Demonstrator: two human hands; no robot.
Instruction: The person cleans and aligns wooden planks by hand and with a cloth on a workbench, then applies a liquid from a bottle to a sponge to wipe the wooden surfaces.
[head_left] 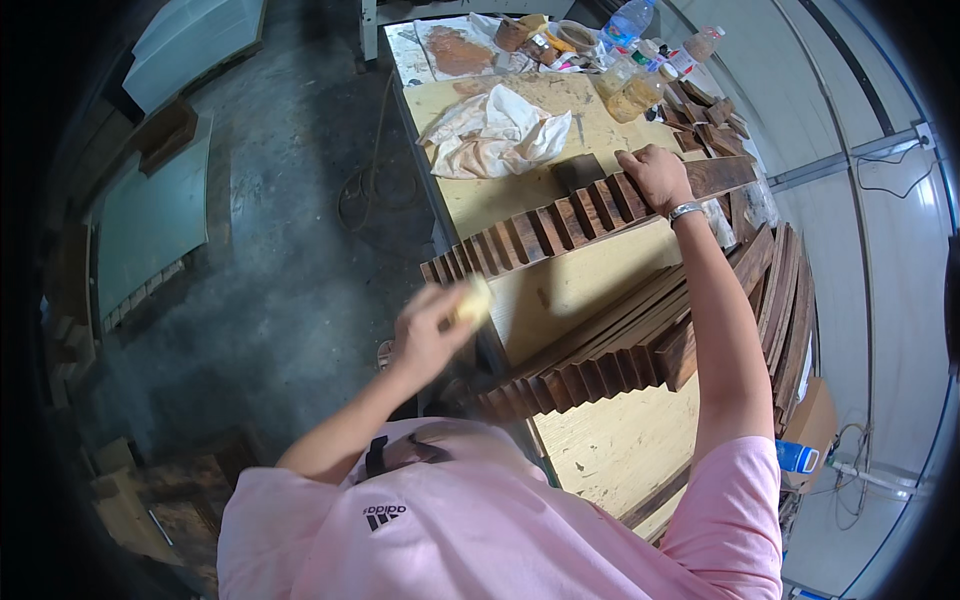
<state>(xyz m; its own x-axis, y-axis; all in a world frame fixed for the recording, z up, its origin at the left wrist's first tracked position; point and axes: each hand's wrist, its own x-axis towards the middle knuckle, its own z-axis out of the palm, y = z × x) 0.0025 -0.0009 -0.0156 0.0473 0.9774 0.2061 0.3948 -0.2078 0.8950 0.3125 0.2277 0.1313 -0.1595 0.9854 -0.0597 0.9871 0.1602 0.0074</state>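
Note:
A long dark wooden board with a row of notches (pixel 540 235) lies slantwise across the workbench. Near its far right end, my right hand (pixel 655 178) is closed over it, pressing on the notched edge. My left hand (pixel 430 335) is closed round a pale yellow, sponge-like pad (pixel 474 302), blurred by motion. This hand is just below the near left end of the board, past the bench edge. A second notched dark board (pixel 590 380) lies closer to me, with several long dark strips (pixel 625 320) beside it.
A crumpled white cloth (pixel 500 135) and a small dark block (pixel 577 173) are beyond the board. Plastic bottles (pixel 628 22) and tape rolls crowd the far end. Wood offcuts (pixel 715 125) and stacked strips (pixel 785 310) line the right, near a white wall (pixel 880 230).

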